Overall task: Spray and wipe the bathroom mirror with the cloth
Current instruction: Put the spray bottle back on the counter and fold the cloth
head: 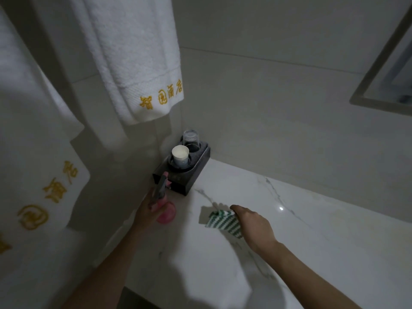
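A pink spray bottle point(167, 212) stands on the white marble counter point(312, 230) near the left wall. My left hand point(148, 208) is wrapped around its neck and grey trigger head. A green-and-white striped cloth point(221, 223) hangs just above the counter, pinched in my right hand point(254, 224). The mirror point(388, 72) shows only as a framed corner at the upper right edge, well away from both hands.
A black holder point(196, 172) in the corner carries a white paper cup point(180, 155) and an upturned glass point(190, 139). White towels with gold lettering point(138, 63) hang on the left wall. A basin rim point(274, 295) curves at the bottom.
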The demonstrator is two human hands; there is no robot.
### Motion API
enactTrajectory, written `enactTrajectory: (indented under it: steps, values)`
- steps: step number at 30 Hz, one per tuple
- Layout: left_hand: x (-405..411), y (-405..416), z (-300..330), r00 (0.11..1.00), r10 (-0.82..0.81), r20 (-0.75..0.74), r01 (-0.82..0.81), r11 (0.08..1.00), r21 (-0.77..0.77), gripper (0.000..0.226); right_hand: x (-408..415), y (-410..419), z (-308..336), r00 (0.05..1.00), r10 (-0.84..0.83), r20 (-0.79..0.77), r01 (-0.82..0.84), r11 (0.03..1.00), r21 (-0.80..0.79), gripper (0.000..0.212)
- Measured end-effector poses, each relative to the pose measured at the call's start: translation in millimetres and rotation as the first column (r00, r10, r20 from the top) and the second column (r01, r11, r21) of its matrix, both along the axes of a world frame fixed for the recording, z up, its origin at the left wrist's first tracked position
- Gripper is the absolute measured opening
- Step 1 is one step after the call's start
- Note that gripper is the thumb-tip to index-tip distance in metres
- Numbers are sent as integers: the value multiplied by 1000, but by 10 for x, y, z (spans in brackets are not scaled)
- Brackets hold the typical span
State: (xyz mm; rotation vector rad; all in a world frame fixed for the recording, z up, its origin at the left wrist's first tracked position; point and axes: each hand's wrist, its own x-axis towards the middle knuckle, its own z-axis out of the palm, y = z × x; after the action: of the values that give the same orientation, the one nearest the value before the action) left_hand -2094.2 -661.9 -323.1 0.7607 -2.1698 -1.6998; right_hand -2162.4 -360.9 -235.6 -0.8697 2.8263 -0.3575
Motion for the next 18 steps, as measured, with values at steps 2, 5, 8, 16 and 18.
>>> enactTrajectory:
  steps: [2,5,8,16,18]
  values:
    - [119,23,59,999,41,13,-41,999,9,106,22,24,0,1000,-1,-4,1,1000,-2,46]
    - [322,57,78,996,83,16,-84,996,25,104,68,60,1,1000,7,-8,-7,1000,-9,43]
    - [558,138,143,993,120,7,-120,993,-10,89,124,94,11,1000,16,5,-16,1000,-14,38]
    - [884,705,232,980,195,-28,-197,971,-137,83,351,309,99,997,66,47,-63,996,-60,23]
    - [875,941,279,970,235,-62,-242,957,-162,80,371,427,152,997,69,42,-66,996,-62,26]
